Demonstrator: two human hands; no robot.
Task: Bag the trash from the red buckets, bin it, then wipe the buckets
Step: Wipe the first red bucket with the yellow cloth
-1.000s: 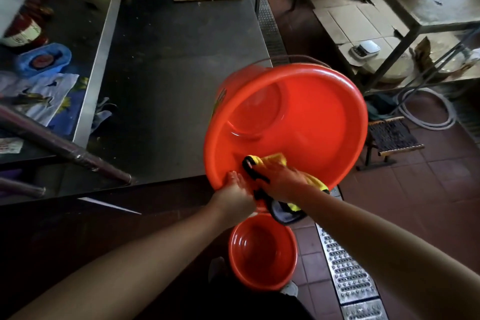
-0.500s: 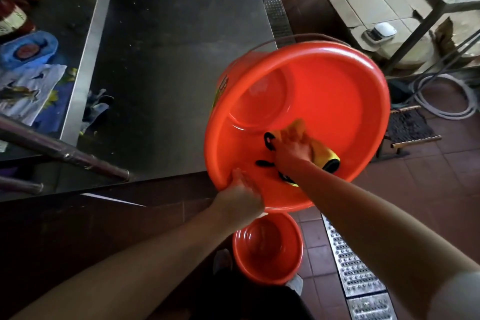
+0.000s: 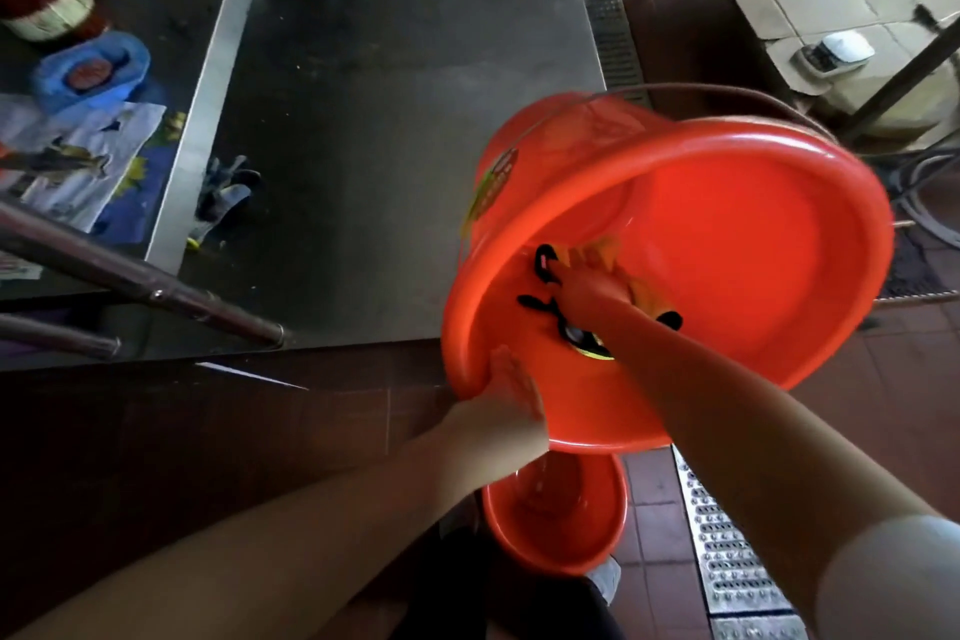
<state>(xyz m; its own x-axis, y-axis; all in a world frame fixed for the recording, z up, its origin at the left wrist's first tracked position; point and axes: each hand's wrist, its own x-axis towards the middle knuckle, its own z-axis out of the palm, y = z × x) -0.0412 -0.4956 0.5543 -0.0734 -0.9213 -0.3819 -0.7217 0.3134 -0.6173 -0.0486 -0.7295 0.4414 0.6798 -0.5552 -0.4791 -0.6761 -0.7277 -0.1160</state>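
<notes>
The large red bucket is sitting tilted in the right centre of the frame, its mouth turned toward you, just off the near edge of the steel table. You are gripping its lower left rim with your left hand, fingers curled over the lip. Your right hand is reaching inside, pressing a yellow and black cloth against the inner wall on the lower left side; the fingers are lying on the cloth, partly hidden in it, so how tightly they are curling is not clear. The thin wire handle is arching over the top of the bucket. A smaller red bucket is standing upright on the tiled floor in the lower centre, directly below the large one. A metal floor drain grate is running along the lower right. A pair of grey gloves is lying on the table at centre left.
</notes>
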